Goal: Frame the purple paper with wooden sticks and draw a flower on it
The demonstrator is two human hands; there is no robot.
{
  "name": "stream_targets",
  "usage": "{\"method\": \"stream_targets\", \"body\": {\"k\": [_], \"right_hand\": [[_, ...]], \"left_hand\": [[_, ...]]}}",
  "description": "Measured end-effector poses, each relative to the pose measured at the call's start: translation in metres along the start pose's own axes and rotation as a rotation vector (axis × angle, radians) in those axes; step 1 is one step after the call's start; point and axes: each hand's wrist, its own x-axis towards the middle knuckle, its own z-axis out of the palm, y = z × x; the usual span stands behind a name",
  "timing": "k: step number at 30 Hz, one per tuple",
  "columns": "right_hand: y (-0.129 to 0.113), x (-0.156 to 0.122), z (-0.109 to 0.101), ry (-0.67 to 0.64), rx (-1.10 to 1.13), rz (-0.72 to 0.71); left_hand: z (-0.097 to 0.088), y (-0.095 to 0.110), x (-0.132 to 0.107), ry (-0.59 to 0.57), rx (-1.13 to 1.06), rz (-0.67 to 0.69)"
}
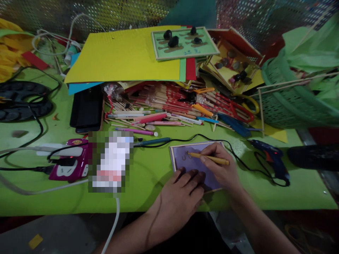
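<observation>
Working at a purple panel [212,178] in a pale frame, flat on the green table [150,169], close to the near edge at six o'clock. Finding bare room out at nine, as far as a phone-shaped thing [112,158] blurred into blocks. Finding more at three, up to a dark-blue glue gun [275,157], though crossed by a black cable [243,164]. Running out of room at twelve, straight into a heap of sticks [164,98] and pens [153,118]; meeting a green basket [280,100] at two.

Over to the writing: spotting blue characters on a framed green board [206,38] beyond the heap at twelve, too blurred to read. Spotting small, dark, curved strokes on the purple, toward ten or eleven, too small to make out as letters.

And now the hands! Resting the left hand [182,192] palm down on the panel at seven, fingers slightly apart, gripping nothing. Pinching a tan pen [221,161] in the right hand [225,169] at two, fingers curled in, tip down at those strokes.
</observation>
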Motion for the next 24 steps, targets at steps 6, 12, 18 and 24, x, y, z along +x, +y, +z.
{"method": "stream_targets", "body": {"k": [6, 12, 18, 24], "right_hand": [[0.0004, -0.002, -0.0014, -0.041, 0.013, 0.003], [-0.0001, -0.002, -0.0009, -0.056, 0.023, 0.015], [-0.0037, -0.0009, 0.001, -0.009, 0.015, -0.002], [-0.0007, 0.0001, 0.0029, 0.017, 0.015, -0.013]], "left_hand": [[0.001, -0.0002, -0.0014, -0.002, -0.006, 0.001], [0.0008, -0.0004, -0.0011, -0.012, 0.003, 0.004], [-0.0005, -0.0004, -0.0012, -0.012, 0.003, 0.008], [0.0012, -0.0003, -0.0006, 0.003, 0.008, 0.003]]}}
